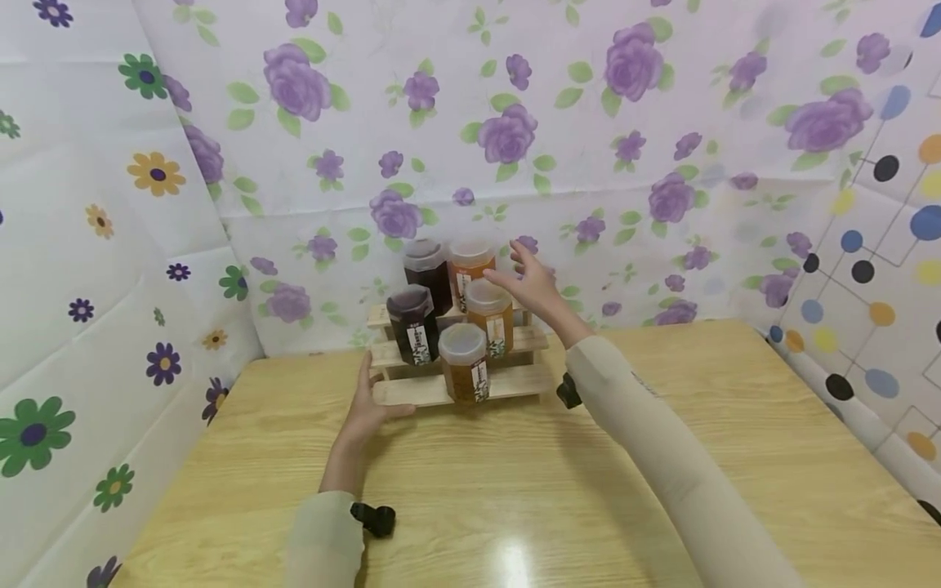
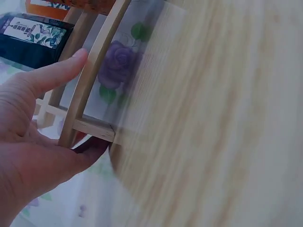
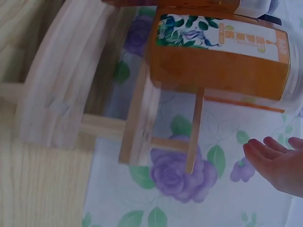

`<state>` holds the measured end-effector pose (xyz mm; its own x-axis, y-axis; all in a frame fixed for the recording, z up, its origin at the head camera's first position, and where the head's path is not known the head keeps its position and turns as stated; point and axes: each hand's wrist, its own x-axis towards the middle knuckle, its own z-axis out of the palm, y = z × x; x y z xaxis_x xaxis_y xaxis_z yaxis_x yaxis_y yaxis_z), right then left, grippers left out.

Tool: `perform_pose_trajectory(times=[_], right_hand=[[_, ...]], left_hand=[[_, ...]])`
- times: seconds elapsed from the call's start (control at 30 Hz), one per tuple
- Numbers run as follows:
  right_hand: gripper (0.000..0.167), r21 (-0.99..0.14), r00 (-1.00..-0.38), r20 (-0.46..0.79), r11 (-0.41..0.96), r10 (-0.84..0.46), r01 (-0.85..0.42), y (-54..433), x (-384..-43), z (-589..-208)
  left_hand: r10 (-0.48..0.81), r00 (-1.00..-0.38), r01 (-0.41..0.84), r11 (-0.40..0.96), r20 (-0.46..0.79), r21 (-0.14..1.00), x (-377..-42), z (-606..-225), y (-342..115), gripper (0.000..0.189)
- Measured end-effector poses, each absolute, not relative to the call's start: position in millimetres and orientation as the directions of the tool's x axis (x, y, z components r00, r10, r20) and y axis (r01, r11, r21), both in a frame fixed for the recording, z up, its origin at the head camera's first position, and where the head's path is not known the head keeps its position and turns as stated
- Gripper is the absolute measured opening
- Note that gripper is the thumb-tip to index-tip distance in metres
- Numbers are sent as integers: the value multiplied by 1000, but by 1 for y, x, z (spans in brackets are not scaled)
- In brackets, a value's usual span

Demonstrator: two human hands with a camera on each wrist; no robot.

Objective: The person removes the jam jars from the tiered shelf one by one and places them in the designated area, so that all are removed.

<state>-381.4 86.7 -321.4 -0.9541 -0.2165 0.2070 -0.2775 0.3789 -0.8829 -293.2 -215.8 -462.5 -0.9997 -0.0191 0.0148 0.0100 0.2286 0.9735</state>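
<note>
A three-step wooden rack [image 1: 397, 394] stands on the table against the backdrop, with several lidded jars on its steps. An amber jar [image 1: 459, 377] is on the front step. The middle step bears a dark jar [image 1: 403, 327] at left and an orange jar [image 1: 491, 322] at right; another dark jar [image 1: 434, 287] and an orange one [image 1: 463, 263] are at the back. My left hand [image 1: 362, 415] grips the rack's left end, thumb [image 2: 61, 73] by a slat. My right hand [image 1: 540, 287], fingers extended, hovers beside the upper right jars, holding nothing.
A wood-grain table [image 1: 456, 490] spreads in front of the rack. Behind it hangs a purple-flowered cloth [image 1: 441, 147]. Printed sheets stand at both sides, flowers on the left [image 1: 88, 343] and coloured dots on the right [image 1: 882, 343].
</note>
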Motion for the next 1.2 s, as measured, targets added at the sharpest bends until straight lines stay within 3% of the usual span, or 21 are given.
perform_pose_trajectory(times=[0.3, 0.67, 0.9, 1.2], right_hand=[[92, -923, -944, 165, 293, -286, -250, 67, -395, -314], [90, -922, -948, 126, 317, -292, -220, 64, -416, -308], [86, -945, -934, 163, 222, -318, -240, 57, -424, -316], [80, -943, -940, 177, 224, -293, -247, 55, -426, -318]], left_hand=[[-76, -996, 40, 175, 54, 984, -290, -479, -222, 123], [-111, -993, 21, 124, 34, 992, -293, -484, -221, 112], [-123, -991, 41, 128, 57, 991, -291, -486, -222, 110], [-127, -990, 45, 147, 64, 988, -293, -490, -224, 112]])
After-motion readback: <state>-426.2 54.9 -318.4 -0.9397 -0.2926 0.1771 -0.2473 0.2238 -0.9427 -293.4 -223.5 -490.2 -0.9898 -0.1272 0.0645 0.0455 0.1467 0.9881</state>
